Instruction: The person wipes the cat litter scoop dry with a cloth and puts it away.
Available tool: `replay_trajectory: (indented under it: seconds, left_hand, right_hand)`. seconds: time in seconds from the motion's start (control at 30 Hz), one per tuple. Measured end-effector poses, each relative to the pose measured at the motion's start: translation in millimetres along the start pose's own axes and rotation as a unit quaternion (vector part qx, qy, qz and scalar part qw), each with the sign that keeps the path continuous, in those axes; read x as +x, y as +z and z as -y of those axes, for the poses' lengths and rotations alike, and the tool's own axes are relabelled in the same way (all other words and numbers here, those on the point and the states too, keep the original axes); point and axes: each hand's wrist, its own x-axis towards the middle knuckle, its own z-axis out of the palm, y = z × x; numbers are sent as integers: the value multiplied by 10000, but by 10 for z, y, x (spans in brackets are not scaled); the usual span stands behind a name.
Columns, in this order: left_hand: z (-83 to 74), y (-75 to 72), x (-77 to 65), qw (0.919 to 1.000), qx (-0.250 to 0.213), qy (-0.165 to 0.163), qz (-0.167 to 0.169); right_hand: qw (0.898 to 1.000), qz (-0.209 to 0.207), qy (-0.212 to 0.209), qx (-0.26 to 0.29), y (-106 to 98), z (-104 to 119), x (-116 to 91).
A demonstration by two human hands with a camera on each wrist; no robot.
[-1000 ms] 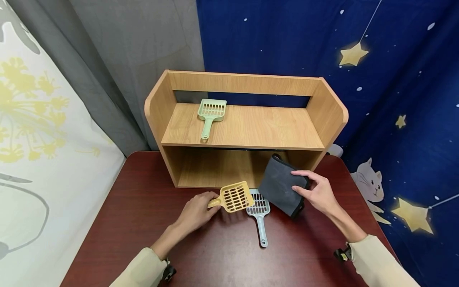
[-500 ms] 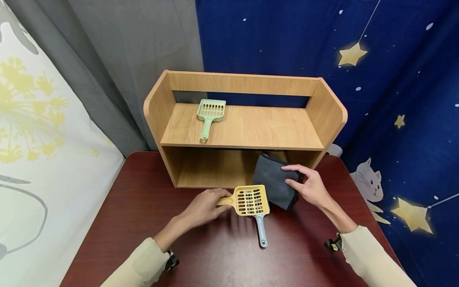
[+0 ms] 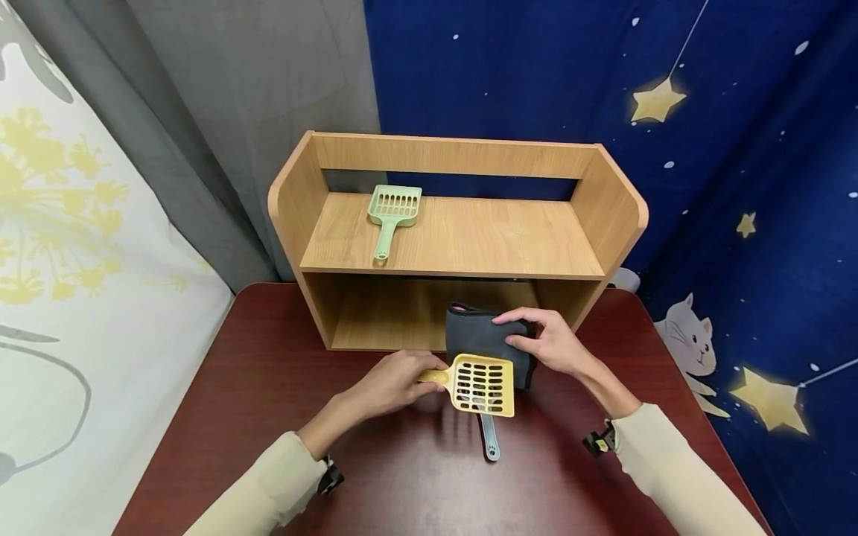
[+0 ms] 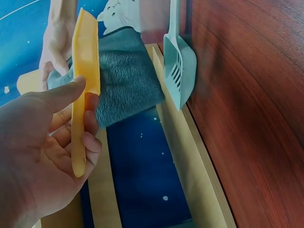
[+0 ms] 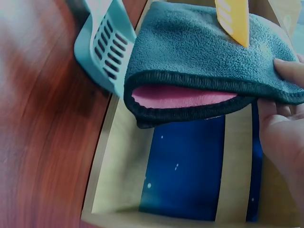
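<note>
My left hand (image 3: pixel 395 381) grips a yellow litter scoop (image 3: pixel 481 385) by its handle, thumb on one side and fingers curled round the other. My right hand (image 3: pixel 553 342) pinches one edge of a folded dark grey cloth (image 3: pixel 477 335); its pink inner side shows in the right wrist view. In that view the scoop's front edge overlaps the fluffy face of the cloth. A light blue litter scoop (image 3: pixel 490 439) lies on the table below, its slotted head mostly hidden from the head view by the yellow one.
A two-level wooden shelf (image 3: pixel 509 238) stands at the table's back. On its upper board, towards the left, rests a green litter scoop (image 3: pixel 394 214). The dark red table (image 3: pixel 268 417) spreads in front, with grey and starry blue curtains (image 3: pixel 503 67) behind.
My left hand has carried the yellow scoop rightward over the blue one, its face now turned up more. My right hand has brought the cloth leftward, behind the yellow scoop.
</note>
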Motion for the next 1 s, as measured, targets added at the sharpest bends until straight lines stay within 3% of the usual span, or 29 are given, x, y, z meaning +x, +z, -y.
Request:
replay_trajectory:
  seconds: [0.23, 0.37, 0.53, 0.7, 1.0]
  left_hand:
    - [-51, 30, 76, 10000, -39, 44, 39]
    - [-82, 35, 99, 10000, -15, -25, 23]
    - [-71, -15, 77, 9999, 69, -124, -42]
    - [-15, -56, 25, 9995, 213, 33, -244]
    - [2, -47, 30, 9988, 254, 228, -360]
  right_hand:
    - [9997, 209, -2, 158, 159, 32, 212]
    - [9989, 336, 231, 248, 181, 55, 268]
    - [9971, 377, 617, 243, 82, 69, 216]
    - [9953, 255, 898, 269, -85, 68, 94]
    - [9976, 84, 687, 96, -111, 45, 69]
